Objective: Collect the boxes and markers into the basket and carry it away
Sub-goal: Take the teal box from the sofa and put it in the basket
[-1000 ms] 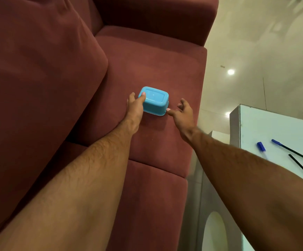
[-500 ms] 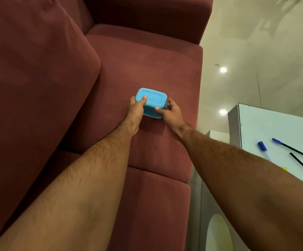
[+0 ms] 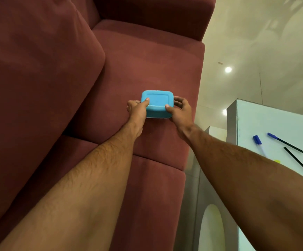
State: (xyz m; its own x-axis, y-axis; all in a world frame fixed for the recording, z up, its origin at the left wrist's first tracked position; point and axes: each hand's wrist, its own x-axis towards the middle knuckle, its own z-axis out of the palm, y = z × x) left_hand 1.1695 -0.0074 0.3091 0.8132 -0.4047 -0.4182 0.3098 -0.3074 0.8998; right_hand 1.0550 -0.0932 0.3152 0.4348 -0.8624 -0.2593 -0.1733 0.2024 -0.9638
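We are leaning over a big red sofa (image 3: 147,66), with a fat cushion (image 3: 35,78) on our left side. To our right stands a white tabletop (image 3: 281,124), just past the sofa's edge.

On the sofa seat, straight ahead of us and far out at arm's reach, sits the blue basket (image 3: 157,104). It is small and it looks upside down, with its flat bottom facing up. Its long side runs left to right across us, so one short end points at each of our hands.

Our left hand (image 3: 138,113) is clamped on the left end, with the thumb on top. Our right hand (image 3: 180,113) is clamped on the right end, with the thumb near the front corner and the fingers curled round the far side. So both hands are wrapped on the basket, one at each end, and it sits between them. Both are about as near as each other.

We think the next move is to lift it and flip it over, so it can hold things. The two end grips suit that turn well.

Over on the tabletop lie the markers: one short one with a blue cap (image 3: 257,141), one long dark one with a blue cap (image 3: 285,143), and another long dark one (image 3: 299,162). They are well apart from the basket, off to our right, so the right hand is nearer to them. We see no boxes here.
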